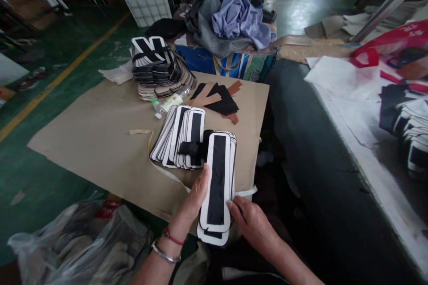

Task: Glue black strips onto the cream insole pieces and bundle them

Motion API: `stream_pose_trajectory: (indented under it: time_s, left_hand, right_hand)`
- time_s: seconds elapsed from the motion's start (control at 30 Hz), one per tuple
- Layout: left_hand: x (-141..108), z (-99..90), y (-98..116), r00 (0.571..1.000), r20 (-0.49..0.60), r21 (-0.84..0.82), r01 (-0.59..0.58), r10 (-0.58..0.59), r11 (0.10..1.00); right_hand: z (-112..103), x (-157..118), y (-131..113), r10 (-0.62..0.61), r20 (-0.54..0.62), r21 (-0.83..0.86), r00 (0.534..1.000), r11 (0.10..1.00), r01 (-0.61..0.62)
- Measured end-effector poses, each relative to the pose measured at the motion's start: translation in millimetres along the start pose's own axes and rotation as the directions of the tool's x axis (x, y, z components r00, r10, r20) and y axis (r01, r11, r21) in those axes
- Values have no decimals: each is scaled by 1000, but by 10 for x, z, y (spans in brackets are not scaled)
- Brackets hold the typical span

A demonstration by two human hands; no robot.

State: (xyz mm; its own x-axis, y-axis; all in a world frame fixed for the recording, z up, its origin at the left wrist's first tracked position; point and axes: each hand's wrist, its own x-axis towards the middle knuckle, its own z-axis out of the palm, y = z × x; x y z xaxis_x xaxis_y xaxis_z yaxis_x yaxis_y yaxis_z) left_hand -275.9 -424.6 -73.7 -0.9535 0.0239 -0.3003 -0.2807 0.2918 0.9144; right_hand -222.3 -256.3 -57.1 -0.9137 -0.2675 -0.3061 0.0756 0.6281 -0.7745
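White and black strips lie in a loose stack [218, 178] between the person's two hands, over the near edge of a brown table [100, 120]. The left hand [199, 187] is clamped on the stack's left side, thumb along the edge; the right hand [249, 216] pinches its lower right edge, its fingertips partly hidden. At the bottom of the stack, one strip sticks out below the top one.

Just beyond lies a fanned pile [180, 136] of similar strips, with a black band [192, 148] across part of it. Behind that pile, a clear plastic bottle [174, 100] with a pale label lies on its side; whether it holds any liquid I cannot tell. A taller pile [155, 69] stands behind the bottle, with black and tan scraps [217, 98] to its right.

At the lower left, a see-through plastic bag [83, 242] holds many greyish pieces, too blurred to name. A blue striped bag [234, 66] sits under grey and lilac clothes [230, 18]; its contents are hidden.
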Motion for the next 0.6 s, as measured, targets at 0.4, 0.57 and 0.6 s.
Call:
stream_pose_trajectory:
  time_s: [0.4, 0.57, 0.6]
  left_hand:
    - [28, -19, 104, 867, 373, -176, 415, -330, 893]
    - [35, -19, 109, 861, 391, -166, 413, -325, 896]
    - [36, -30, 87, 876, 370, -156, 388, -310, 908]
  right_hand:
    - [4, 148, 866, -135, -180, -465, 974, 885, 37]
    - [24, 252, 977, -259, -105, -676, 960, 727, 123]
    - [22, 280, 966, -276, -91, -697, 957, 704, 137]
